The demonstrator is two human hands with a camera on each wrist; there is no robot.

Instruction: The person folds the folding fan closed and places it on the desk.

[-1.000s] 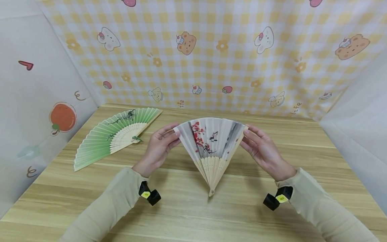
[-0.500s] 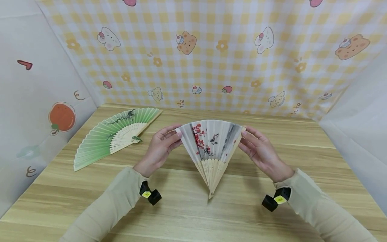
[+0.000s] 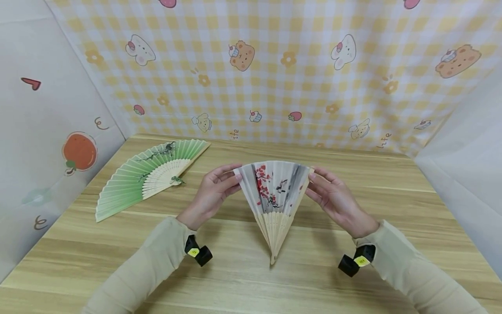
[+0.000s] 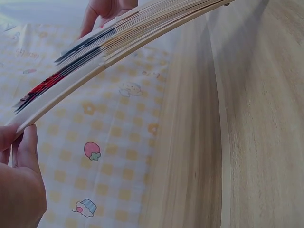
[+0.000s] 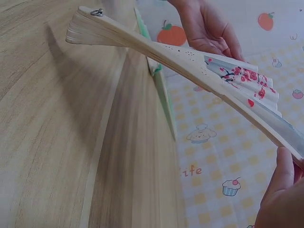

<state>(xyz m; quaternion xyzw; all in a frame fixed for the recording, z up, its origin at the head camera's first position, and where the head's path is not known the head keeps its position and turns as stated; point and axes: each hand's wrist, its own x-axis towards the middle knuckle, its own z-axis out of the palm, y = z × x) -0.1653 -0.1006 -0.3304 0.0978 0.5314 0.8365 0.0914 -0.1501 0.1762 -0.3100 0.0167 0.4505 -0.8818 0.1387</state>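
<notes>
A partly spread white folding fan [image 3: 274,192] with red blossoms, a bird and pale wooden ribs is held up between both hands, its pivot end pointing toward me. My left hand [image 3: 213,192] pinches the upper left corner between thumb and fingers. At the upper right corner, my right hand [image 3: 337,200] pinches the outer rib. From the side, the left wrist view shows the fan's pleats [image 4: 71,71] bunched close together. A metal ring [image 5: 97,12] marks the pivot in the right wrist view.
A fully spread green folding fan [image 3: 129,187] lies on the wooden table [image 3: 243,288] at the left, a small green tassel [image 3: 177,180] by its pivot. Behind the table hangs a yellow checked cloth [image 3: 266,87], and a white cloth [image 3: 47,144] stands at the left side.
Both hands have moved toward each other, and the white fan's spread has narrowed. The fan has also come slightly lower and nearer. The green fan has stayed where it was.
</notes>
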